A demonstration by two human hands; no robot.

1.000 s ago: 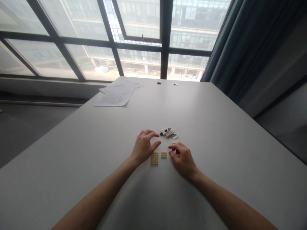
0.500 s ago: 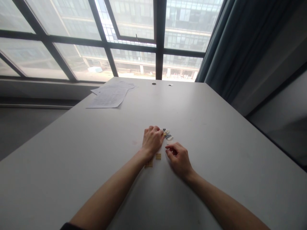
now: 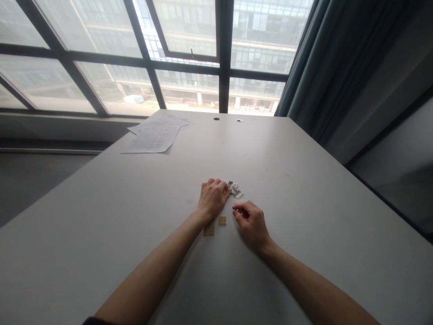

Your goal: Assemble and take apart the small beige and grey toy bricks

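Observation:
My left hand [image 3: 212, 197] is closed at the left side of a small pile of white, grey and dark pieces [image 3: 237, 192]. A small tan piece [image 3: 228, 192] shows at its fingertips, pinched between them. My right hand [image 3: 251, 222] hovers or rests just right of centre, its fingers curled together near the pile; what they hold, if anything, is too small to make out. Between the wrists lies a square tan studded piece [image 3: 222, 220]. A larger tan plate [image 3: 209, 229] is partly hidden under my left wrist.
The white table [image 3: 304, 189] stretches to the windows. Printed papers [image 3: 152, 137] lie at its far left. Two round holes [image 3: 216, 119] are near the far edge. A dark curtain [image 3: 318, 58] hangs at the right.
My left hand has shifted slightly left, and the tan piece at its fingertips shows more plainly. My right hand has hardly moved.

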